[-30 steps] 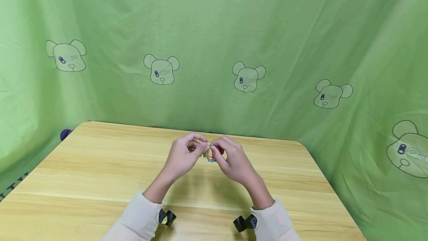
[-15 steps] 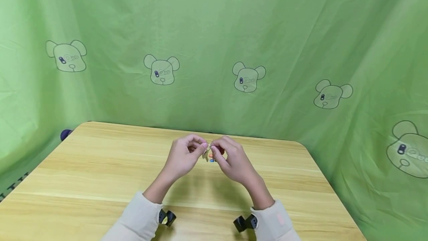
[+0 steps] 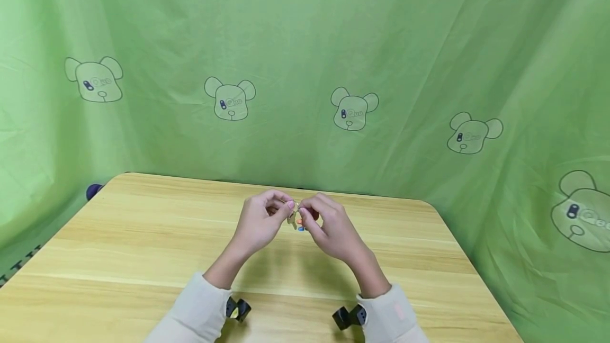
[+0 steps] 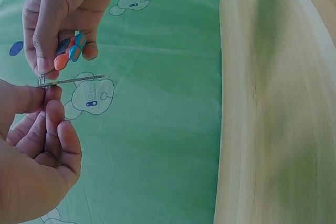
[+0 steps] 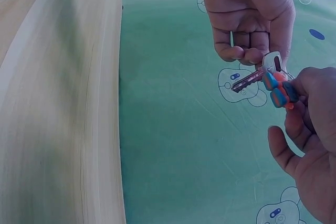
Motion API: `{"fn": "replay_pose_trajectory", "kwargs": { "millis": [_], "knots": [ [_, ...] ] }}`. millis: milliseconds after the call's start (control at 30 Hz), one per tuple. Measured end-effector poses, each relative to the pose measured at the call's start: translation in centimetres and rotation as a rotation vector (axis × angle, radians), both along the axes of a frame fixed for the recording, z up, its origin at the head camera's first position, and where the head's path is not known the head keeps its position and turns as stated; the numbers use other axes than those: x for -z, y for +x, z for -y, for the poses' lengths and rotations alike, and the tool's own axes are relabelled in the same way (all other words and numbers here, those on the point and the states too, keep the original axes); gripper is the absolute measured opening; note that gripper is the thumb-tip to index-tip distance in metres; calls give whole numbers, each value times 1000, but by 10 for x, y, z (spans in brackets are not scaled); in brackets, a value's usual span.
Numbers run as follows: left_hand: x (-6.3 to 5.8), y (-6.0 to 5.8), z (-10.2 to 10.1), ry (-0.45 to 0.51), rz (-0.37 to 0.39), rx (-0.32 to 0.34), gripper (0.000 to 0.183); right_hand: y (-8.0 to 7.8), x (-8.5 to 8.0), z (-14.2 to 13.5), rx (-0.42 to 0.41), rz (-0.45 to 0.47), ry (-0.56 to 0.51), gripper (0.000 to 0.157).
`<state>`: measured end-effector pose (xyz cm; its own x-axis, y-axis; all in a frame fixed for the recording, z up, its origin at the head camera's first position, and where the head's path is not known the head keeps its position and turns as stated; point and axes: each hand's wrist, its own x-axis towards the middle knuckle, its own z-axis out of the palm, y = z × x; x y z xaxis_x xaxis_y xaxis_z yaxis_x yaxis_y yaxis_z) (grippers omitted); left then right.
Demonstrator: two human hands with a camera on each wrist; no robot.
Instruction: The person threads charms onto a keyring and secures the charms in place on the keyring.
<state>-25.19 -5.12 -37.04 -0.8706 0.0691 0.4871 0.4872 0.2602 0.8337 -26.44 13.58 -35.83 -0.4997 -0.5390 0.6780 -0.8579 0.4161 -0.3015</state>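
Note:
Both hands meet close together above the far part of the table. My left hand (image 3: 263,221) pinches a flat metal key (image 5: 249,81) at its head between thumb and fingertips; the toothed blade sticks out free. With thumb and index finger, my right hand (image 3: 332,226) grips a thin wire key ring (image 4: 41,80) right beside the key's head. An orange and blue charm (image 5: 280,92) dangles under the right fingers. Fingertips cover most of the ring, and I cannot tell whether the key is threaded on it.
Below the hands spreads a wood-grain table (image 3: 143,237) with rounded far corners. A green curtain (image 3: 286,41) printed with bear heads hangs behind and along its sides. Black camera mounts (image 3: 350,317) sit at both sleeve cuffs.
The key has swung a little leftward, away from the charm, and its blade now hangs more visibly between the hands. Both hands stay in nearly the same place.

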Motion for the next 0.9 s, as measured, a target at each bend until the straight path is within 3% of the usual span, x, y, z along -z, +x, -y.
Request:
{"fn": "replay_pose_trajectory", "kwargs": {
  "millis": [300,900],
  "knots": [
    [-2,2,1,-5,18,36,6,-1,1,-1,-7,13,-2,10],
    [0,1,-1,-23,-4,-9,11,-2,1,0,-13,-3,-2,8]
  ]
}}
